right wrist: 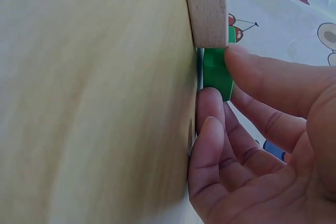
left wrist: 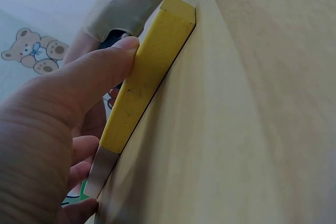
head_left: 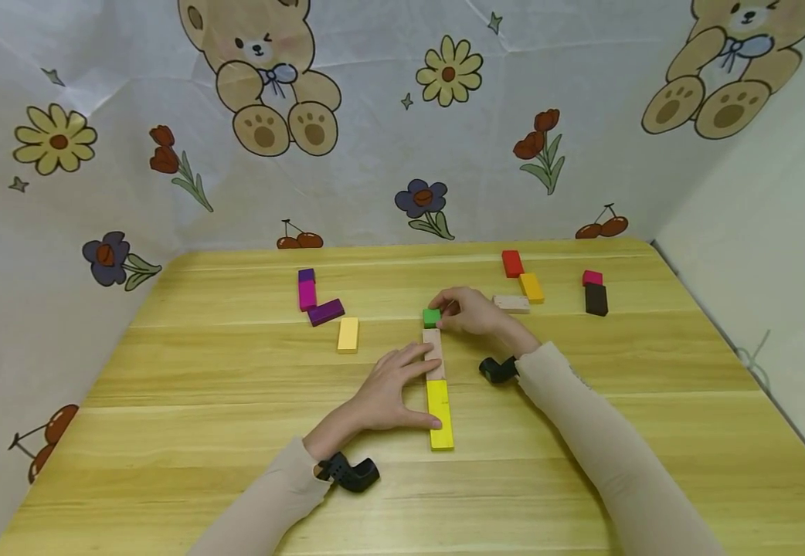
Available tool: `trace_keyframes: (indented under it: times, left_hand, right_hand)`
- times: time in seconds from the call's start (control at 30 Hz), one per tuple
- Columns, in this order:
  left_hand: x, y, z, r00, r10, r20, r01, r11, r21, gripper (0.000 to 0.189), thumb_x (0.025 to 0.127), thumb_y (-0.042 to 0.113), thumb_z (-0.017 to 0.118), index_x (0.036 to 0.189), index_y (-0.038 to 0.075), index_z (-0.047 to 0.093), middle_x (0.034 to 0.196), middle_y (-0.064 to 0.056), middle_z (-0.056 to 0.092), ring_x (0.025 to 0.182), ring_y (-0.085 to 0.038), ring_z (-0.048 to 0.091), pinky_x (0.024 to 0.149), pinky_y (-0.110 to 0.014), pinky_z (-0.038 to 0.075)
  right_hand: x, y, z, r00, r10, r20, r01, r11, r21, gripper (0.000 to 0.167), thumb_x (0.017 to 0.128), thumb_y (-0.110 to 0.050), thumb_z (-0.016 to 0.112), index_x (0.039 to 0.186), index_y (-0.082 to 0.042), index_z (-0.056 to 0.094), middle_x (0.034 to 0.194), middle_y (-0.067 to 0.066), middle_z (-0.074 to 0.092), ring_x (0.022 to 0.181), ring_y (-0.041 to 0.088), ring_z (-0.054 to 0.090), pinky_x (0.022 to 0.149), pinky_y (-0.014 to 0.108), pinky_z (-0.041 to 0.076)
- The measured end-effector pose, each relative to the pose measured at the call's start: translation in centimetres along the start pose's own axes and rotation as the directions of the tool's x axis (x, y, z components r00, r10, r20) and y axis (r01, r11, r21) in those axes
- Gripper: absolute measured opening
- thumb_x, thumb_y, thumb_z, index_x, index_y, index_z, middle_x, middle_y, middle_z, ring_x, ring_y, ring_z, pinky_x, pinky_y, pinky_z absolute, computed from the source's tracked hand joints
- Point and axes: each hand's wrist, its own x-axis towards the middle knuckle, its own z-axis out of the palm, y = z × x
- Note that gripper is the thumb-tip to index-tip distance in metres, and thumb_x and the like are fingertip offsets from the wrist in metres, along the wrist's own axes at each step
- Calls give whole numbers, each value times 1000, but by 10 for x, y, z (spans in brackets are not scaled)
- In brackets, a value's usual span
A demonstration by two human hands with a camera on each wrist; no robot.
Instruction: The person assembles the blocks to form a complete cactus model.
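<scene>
On the table, a yellow block (head_left: 440, 415) and a plain wooden block (head_left: 433, 355) lie end to end in a line. My left hand (head_left: 392, 388) spreads over them from the left. Its thumb touches the yellow block (left wrist: 147, 61), and its fingertips rest along the plain wooden block (left wrist: 102, 170). At the far end of the line, my right hand (head_left: 473, 313) pinches a small green block (head_left: 431, 318) between thumb and fingers. The right wrist view has the green block (right wrist: 217, 73) right by the end of the plain wooden block (right wrist: 209, 9).
Left of the line lie a magenta block (head_left: 307, 296), two purple blocks (head_left: 326, 312) and a pale yellow block (head_left: 348, 335). Beyond my right hand are a red block (head_left: 512, 263), an orange block (head_left: 531, 287), another plain block (head_left: 511, 303) and a dark block (head_left: 596, 300) touching a pink block (head_left: 592, 278).
</scene>
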Motion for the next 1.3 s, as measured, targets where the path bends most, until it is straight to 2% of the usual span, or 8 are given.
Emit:
trace_keyframes:
  times: [0.3, 0.63, 1.1, 1.2, 1.3]
  left_hand:
    - [1, 1, 0, 1000, -16, 11, 16, 1000, 6, 88, 71, 51, 82, 145, 18, 49, 160, 0, 29, 151, -26, 18, 121, -52, 12]
    - [1, 0, 0, 1000, 1, 3, -1, 1000, 3, 87, 71, 50, 83, 144, 16, 50, 159, -3, 31, 150, -29, 20, 120, -54, 16]
    - [1, -2, 1, 1000, 5, -2, -5, 1000, 1, 87, 71, 49, 83, 144, 15, 50, 159, -4, 32, 150, -29, 20, 119, -55, 17]
    - [1, -3, 1, 1000, 4, -1, -4, 1000, 4, 87, 71, 50, 83, 144, 15, 50, 159, -4, 31, 150, -29, 20, 119, -55, 17]
    - [1, -2, 0, 1000, 0, 2, 0, 1000, 9, 87, 71, 50, 83, 144, 16, 50, 159, -4, 31, 150, -29, 20, 120, -54, 16]
  right_hand:
    - [-2, 3, 0, 1000, -19, 10, 19, 999, 26, 30, 91, -5, 67, 121, -1, 64, 113, 15, 65, 95, 23, 59, 89, 35, 51]
    - [-5, 4, 0, 999, -44, 19, 42, 997, 62, 28, 92, -5, 65, 120, 1, 64, 112, 15, 66, 95, 23, 60, 90, 36, 51]
    - [-7, 4, 3, 997, -76, 9, 76, 996, 49, 30, 93, -6, 65, 122, 0, 64, 107, 14, 66, 93, 22, 60, 89, 37, 50]
    - [-11, 6, 3, 997, -82, -8, 82, 996, 41, 33, 93, -9, 66, 126, -2, 63, 113, 13, 66, 99, 25, 61, 93, 40, 51]
    - [-21, 8, 0, 994, -71, -77, 74, 997, 38, 35, 93, -11, 66, 127, -2, 63, 120, 15, 64, 103, 28, 61, 93, 44, 51]
